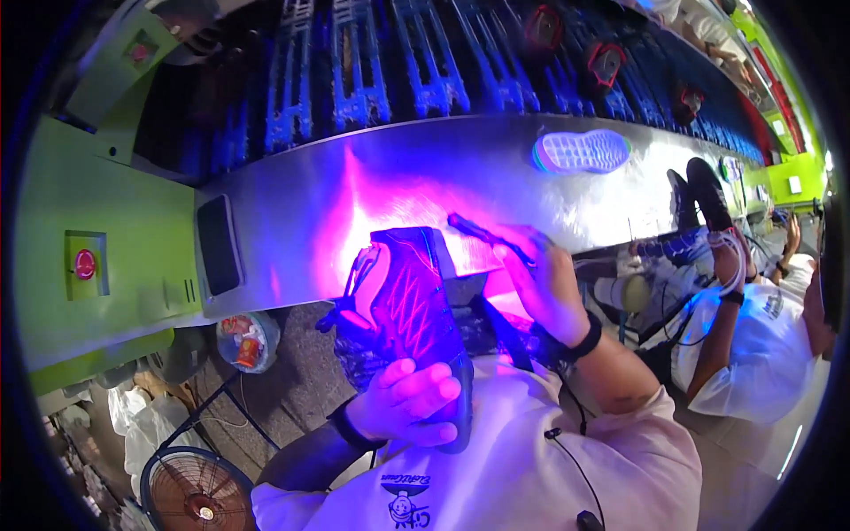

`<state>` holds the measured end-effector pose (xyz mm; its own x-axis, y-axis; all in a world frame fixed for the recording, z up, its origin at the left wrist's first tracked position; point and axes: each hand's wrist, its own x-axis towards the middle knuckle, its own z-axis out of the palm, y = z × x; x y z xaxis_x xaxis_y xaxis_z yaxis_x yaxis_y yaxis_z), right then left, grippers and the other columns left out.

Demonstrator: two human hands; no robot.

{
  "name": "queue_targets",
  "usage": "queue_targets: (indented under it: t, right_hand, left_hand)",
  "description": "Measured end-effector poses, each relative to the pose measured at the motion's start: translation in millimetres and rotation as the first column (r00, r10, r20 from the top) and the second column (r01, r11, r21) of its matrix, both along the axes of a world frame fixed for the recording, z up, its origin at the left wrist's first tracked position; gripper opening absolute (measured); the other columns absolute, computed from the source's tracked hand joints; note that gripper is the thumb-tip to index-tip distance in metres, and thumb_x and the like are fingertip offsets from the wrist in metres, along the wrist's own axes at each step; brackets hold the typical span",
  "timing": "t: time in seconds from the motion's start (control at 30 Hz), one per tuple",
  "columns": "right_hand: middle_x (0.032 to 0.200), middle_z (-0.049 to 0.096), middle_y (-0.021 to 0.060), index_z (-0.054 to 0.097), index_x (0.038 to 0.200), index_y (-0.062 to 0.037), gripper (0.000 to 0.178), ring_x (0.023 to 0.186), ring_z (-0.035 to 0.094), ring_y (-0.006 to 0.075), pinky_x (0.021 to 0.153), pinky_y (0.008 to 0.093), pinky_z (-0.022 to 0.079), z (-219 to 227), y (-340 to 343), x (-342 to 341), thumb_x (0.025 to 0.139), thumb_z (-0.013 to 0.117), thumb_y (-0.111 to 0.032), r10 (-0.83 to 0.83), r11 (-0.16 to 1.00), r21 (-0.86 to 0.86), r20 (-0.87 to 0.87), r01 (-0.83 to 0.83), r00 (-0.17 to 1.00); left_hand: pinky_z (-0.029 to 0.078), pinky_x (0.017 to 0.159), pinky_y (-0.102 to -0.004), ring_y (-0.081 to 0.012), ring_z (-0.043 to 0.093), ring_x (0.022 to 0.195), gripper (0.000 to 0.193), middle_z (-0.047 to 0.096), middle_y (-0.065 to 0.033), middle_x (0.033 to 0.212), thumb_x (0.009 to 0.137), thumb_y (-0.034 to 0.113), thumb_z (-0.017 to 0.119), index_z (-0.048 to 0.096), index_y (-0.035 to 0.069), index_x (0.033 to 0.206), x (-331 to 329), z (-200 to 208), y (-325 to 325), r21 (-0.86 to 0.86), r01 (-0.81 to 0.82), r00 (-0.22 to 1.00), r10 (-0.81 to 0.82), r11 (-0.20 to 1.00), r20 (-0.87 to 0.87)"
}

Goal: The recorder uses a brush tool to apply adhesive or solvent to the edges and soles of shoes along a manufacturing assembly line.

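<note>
My left hand (412, 403) is closed round the lower end of a dark shoe (412, 301), which I hold tilted in front of my chest. Criss-cross lines show on its side, and loose laces hang at its left. In my right hand (549, 283), fingers wrapped round it, is a slim dark stick-like tool (482, 232) pointing up and left, past the shoe's upper end. Its exact kind I cannot make out. The tool and the shoe look apart. Strong violet-pink light falls on the shoe, my left hand and the metal bench (292, 221).
A pale shoe sole (583, 152) lies on the bench, with a dark flat slab (220, 245) at its left end. Beyond runs a blue-lit rack conveyor (363, 80). Below left are a bin (248, 341) and a fan (197, 491). At right a co-worker (753, 345) holds a dark shoe (708, 195).
</note>
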<state>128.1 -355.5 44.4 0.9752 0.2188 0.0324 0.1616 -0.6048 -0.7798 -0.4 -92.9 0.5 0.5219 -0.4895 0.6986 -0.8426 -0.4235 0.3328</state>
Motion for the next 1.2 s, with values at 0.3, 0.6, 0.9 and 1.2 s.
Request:
queue_targets:
  t: [0.3, 0.6, 0.9, 1.2]
  right_hand:
    - [0.107, 0.077, 0.0127, 0.07, 0.129, -0.0018, 0.032, 0.091, 0.069, 0.0148, 0.084, 0.0316, 0.054, -16.4, 18.6, 25.8, 0.098, 0.066, -0.007, -0.012, 0.998, 0.055, -0.146, 0.02, 0.989]
    - [0.099, 0.078, 0.0132, 0.071, 0.129, -0.0037, 0.033, 0.085, 0.07, 0.0137, 0.077, 0.0335, 0.056, -10.5, 2.5, 27.7, 0.098, 0.071, -0.012, 0.094, 0.976, 0.212, -0.24, -0.043, 0.966]
    - [0.109, 0.078, 0.0144, 0.073, 0.129, -0.0056, 0.032, 0.095, 0.072, 0.0203, 0.088, 0.0353, 0.055, -19.5, 9.2, -14.8, 0.098, 0.072, -0.016, 0.003, 0.965, 0.255, -0.231, 0.057, 0.973]
    - [0.111, 0.076, 0.014, 0.073, 0.13, -0.0079, 0.033, 0.099, 0.072, 0.0265, 0.09, 0.0352, 0.053, -6.3, 2.3, -61.1, 0.096, 0.073, -0.008, 0.016, 0.98, 0.195, -0.263, 0.038, 0.965]
  left_hand:
    - [0.021, 0.126, -0.0486, -0.0141, 0.038, 0.152, 0.054, 0.039, 0.0096, 0.165, 0.103, 0.031, 0.05, 0.037, 0.042, 0.154, -16.1, -6.1, 3.4, 0.159, 0.028, 0.999, -0.032, 0.987, 0.027]
    - [0.026, 0.123, -0.0445, -0.0123, 0.039, 0.151, 0.052, 0.042, 0.0098, 0.163, 0.102, 0.028, 0.048, 0.039, 0.038, 0.153, -1.8, 5.5, 17.1, 0.29, 0.119, 0.988, -0.144, 0.95, 0.064]
    - [0.027, 0.122, -0.0454, -0.0152, 0.041, 0.15, 0.056, 0.042, 0.0093, 0.163, 0.102, 0.029, 0.054, 0.038, 0.037, 0.155, -6.5, 8.7, 19.4, 0.313, 0.166, 0.984, -0.177, 0.935, 0.008]
    - [0.022, 0.126, -0.0546, -0.0243, 0.039, 0.152, 0.109, 0.042, 0.0018, 0.161, 0.081, 0.028, 0.09, 0.018, 0.028, 0.164, -13.5, 0.6, -5.7, 0.171, -0.038, 0.997, 0.026, 0.985, 0.072]
